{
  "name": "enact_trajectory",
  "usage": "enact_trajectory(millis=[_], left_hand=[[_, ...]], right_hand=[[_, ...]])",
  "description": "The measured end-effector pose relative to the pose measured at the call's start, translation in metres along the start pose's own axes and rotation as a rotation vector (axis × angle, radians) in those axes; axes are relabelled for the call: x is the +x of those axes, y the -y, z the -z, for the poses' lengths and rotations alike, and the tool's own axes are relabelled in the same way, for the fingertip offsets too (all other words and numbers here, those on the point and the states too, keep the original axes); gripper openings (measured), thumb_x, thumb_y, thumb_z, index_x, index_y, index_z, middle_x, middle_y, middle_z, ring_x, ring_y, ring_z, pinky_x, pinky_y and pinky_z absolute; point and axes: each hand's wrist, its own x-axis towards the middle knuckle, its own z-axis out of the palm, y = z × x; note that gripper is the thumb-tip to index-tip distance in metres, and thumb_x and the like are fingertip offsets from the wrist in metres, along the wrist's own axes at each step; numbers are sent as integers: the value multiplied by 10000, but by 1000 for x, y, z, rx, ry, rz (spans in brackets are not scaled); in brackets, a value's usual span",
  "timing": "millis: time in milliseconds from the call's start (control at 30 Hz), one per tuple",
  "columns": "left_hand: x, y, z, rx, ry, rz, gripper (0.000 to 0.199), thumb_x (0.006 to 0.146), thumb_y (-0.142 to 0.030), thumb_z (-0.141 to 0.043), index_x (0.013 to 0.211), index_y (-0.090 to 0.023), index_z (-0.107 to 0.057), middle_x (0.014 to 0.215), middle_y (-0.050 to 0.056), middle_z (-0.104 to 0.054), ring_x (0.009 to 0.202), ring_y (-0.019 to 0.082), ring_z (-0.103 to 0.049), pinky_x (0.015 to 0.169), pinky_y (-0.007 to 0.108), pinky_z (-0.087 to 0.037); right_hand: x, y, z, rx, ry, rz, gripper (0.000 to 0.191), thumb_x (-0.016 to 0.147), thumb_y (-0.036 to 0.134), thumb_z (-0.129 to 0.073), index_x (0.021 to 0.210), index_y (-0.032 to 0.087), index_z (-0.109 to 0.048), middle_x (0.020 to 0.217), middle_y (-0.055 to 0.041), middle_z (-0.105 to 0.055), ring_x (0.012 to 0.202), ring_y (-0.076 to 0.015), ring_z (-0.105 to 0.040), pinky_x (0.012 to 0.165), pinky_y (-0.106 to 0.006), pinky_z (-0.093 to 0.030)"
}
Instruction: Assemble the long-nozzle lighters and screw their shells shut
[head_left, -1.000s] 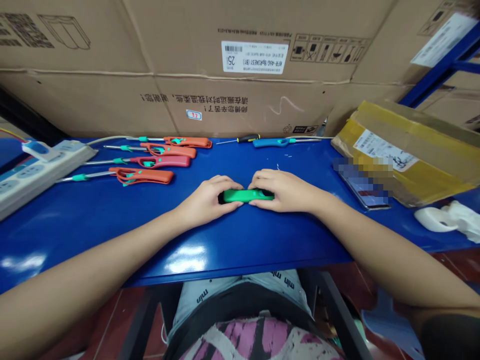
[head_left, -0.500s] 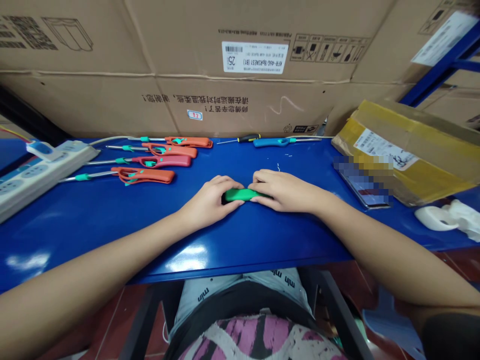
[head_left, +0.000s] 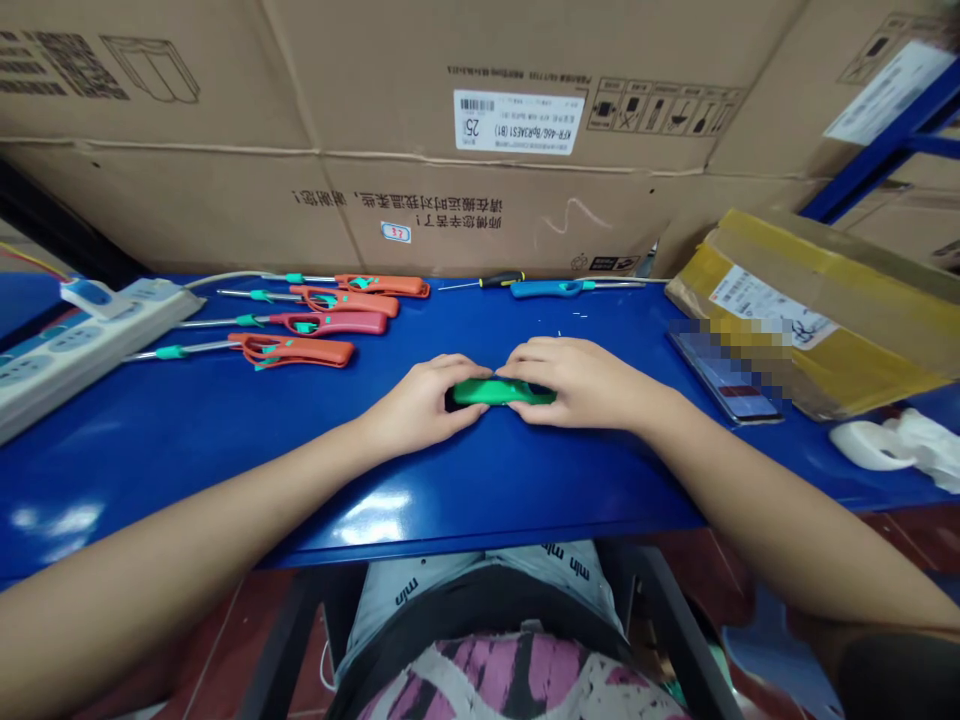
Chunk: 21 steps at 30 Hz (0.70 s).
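A green plastic lighter handle [head_left: 489, 392] is held level, just above or on the blue tabletop. My left hand [head_left: 421, 405] is closed around its left end, thumb on the near side and fingers on the far side. At the other end my right hand [head_left: 583, 384] grips it the same way, and more of the green shows between thumb and fingers there. No metal tube can be seen on this piece. Both tips of the handle are partly hidden by the fingers.
Several orange-red long-nosed lighters [head_left: 300, 350] lie at the left beside a white power strip [head_left: 82, 340]. A screwdriver [head_left: 502, 279] and a blue lighter [head_left: 547, 288] lie at the back. To the right are a phone [head_left: 739, 390], a taped carton [head_left: 840, 300] and a white object [head_left: 870, 444].
My right fingers have opened a little around the right end, so more of the green handle shows. The left hand keeps its grip. The view has shifted slightly.
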Motion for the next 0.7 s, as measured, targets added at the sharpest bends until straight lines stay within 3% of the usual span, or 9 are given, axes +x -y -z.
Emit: enact_trajectory(millis=[133,300,433,567,700], left_hand=[[1,4,12,-19,53,-31,412,832,-225,-671,1233,-130,-657,1153,96,-710,1052,218,-684,959,337,-533],[1,9,23,-11,81,22,486,780,-263,-711,1244,-136,-645,1089,86,-722,975,218,-690,911,343,-553],[1,12,24,-16,82,44,427,768,-272,-707,1174,-144,-673,1042,73,-740,917,212,-692,864,323,-558],[1,13,23,-55,76,68,410,742,-248,-703,1139,-149,-684,1033,60,-753,901,203,-694,859,308,-558],[1,13,23,-96,70,81,408,729,-233,-707,1127,-147,-690,1016,56,-756,903,211,-702,842,312,-564]], right_hand=[[14,15,2,-109,67,-22,324,920,304,-625,1183,132,-706,1136,-139,-719,1002,-271,-664,817,-350,-480],[40,28,7,-179,245,-35,204,904,265,-623,1011,126,-729,1010,-138,-746,890,-260,-688,704,-322,-430],[58,37,13,-271,368,7,170,890,191,-595,931,122,-744,885,-141,-764,742,-248,-689,607,-318,-368],[71,42,13,-302,465,24,156,860,129,-605,874,126,-760,779,-125,-755,696,-231,-677,608,-314,-378],[77,42,10,-237,486,50,143,825,69,-631,850,123,-761,731,-110,-743,677,-218,-666,623,-313,-394]])
